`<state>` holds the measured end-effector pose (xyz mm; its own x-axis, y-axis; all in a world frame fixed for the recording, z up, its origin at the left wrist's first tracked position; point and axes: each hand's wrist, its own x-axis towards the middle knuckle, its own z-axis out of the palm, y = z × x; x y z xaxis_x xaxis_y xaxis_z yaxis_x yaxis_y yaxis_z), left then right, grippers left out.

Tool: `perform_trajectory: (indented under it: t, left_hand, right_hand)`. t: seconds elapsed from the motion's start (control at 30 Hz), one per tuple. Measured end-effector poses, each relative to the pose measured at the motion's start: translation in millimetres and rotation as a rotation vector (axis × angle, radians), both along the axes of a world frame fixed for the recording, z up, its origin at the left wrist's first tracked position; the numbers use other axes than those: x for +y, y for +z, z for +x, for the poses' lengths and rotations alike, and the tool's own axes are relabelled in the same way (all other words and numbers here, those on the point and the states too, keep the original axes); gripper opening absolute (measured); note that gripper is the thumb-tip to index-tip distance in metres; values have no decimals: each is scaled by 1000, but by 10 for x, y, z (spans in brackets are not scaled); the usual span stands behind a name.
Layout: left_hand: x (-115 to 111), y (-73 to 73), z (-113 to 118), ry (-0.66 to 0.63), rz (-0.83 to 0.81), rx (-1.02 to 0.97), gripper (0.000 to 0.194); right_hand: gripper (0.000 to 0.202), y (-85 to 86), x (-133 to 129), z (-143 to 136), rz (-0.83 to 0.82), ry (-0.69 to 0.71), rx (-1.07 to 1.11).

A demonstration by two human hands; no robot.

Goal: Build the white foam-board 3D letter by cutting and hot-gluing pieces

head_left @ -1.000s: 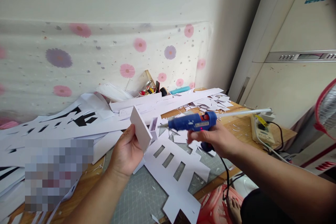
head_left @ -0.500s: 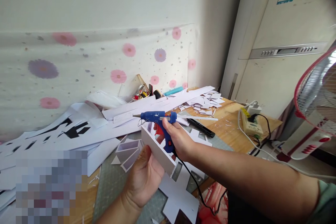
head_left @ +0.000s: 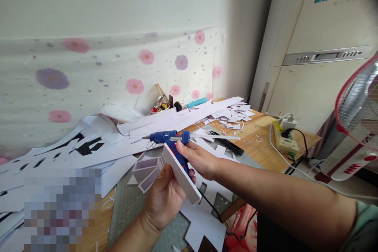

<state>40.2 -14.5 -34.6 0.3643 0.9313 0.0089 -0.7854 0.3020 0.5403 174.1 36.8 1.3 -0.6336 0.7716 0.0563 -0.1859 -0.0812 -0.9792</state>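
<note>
A blue hot glue gun (head_left: 167,137) with a clear glue stick (head_left: 217,137) out of its back is gripped by my right hand (head_left: 199,159), its nozzle pointing left. In my left hand (head_left: 163,201) is a white foam board piece (head_left: 181,175), tilted, thumb on its near face. The board stands in front of part of the gun's handle, and the fingers behind it are mostly hidden. Just left of the board, small white open boxes (head_left: 147,169) sit on the grey-green cutting mat (head_left: 126,212).
White sheets (head_left: 112,159) and strips pile up on the left. Scraps (head_left: 233,114) and a black utility knife (head_left: 227,143) lie beyond my right hand. A power strip (head_left: 285,139) sits at the table's right; a fan (head_left: 358,102) stands beside it. The gun's black cord (head_left: 214,208) hangs below.
The glue gun has moved left and slightly down, behind the board. The board has turned so that its near face shows more and less of its inner side is visible.
</note>
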Motion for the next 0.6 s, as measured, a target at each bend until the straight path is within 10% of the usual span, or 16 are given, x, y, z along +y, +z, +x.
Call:
perform_trajectory:
  t: [0.33,0.6]
  left_hand:
    - [112,94,-72,193,-6,53,36]
    - [82,112,-38,185,-43,42,33]
  right_hand:
    - [33,-5,205,279,-165,-390,519]
    - [25,41,140,272,-29,-572,461]
